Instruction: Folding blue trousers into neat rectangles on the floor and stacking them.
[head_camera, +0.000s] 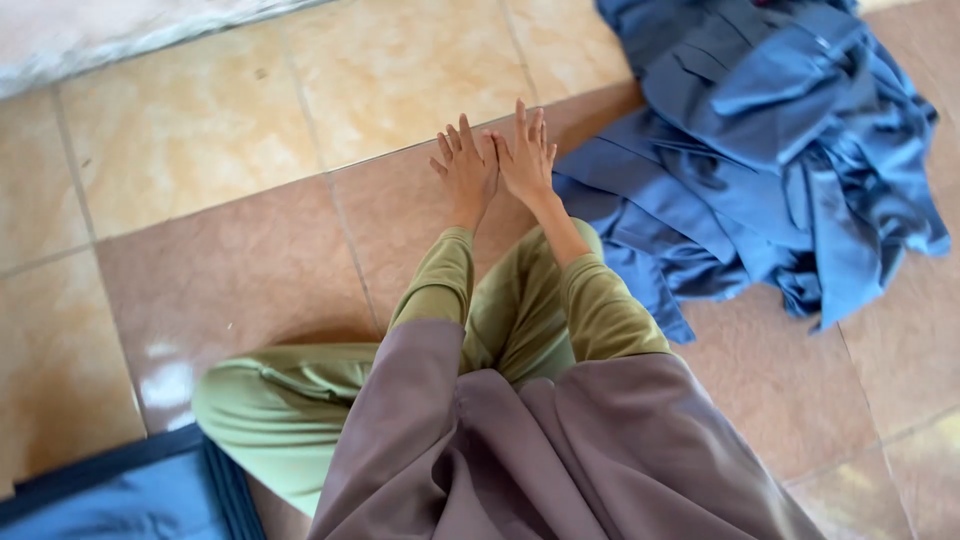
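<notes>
The left hand (466, 168) and right hand (524, 152) lay flat on the tiled floor (250, 240), side by side and touching, fingers spread open and holding nothing. A heap of blue cloth (760, 150) sat just right of the right hand, another blue piece (110, 495) lying near the person's knee.

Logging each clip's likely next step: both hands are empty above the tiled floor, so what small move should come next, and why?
Probably the right hand should reach right to the near edge of the heap of blue garments. Both hands are open and empty, the left hand touching the right over bare floor tiles, and the crumpled heap lies just beside the right hand.
</notes>
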